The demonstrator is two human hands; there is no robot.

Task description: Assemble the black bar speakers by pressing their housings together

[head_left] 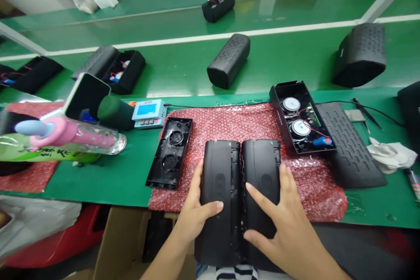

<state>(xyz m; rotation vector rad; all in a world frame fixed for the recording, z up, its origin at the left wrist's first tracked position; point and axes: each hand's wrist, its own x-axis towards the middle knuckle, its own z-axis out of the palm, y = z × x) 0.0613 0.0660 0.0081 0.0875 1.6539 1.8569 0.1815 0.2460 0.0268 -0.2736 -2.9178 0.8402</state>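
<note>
1. Black plastic shells, two of them: left shell (pixel 219 192) and right shell (pixel 262 188) lie side by side, long edges touching, at the near edge of the counter (pixel 131 179), partly on the red bubble wrap (pixel 229 124) and overhanging toward the person.
2. Left hand (pixel 193 214) flat on the outer side of left shell, thumb laid across its top, fingers spread wide. Not gripping, more pinning it down.
3. Right hand (pixel 288 223) open, palm down on right shell, index finger pointing in at the seam. Looks like both hands press the halves together to keep them aligned.
4. Bubble wrap under the parts likely spares the finish from scratches.
5. Left of the shells: grille frame (pixel 169 153) with two round openings, lying flat, half on the wrap.
6. Right of them: open speaker box (pixel 300 116), two drivers and red wiring showing, face up so the insides are reachable. Perforated cover (pixel 351 144) just beside it.
7. Small blue meter (pixel 149 113) sits behind, cable running right.
8. Finished speakers (pixel 229 59) lie further back on the green belt, well apart.
</note>
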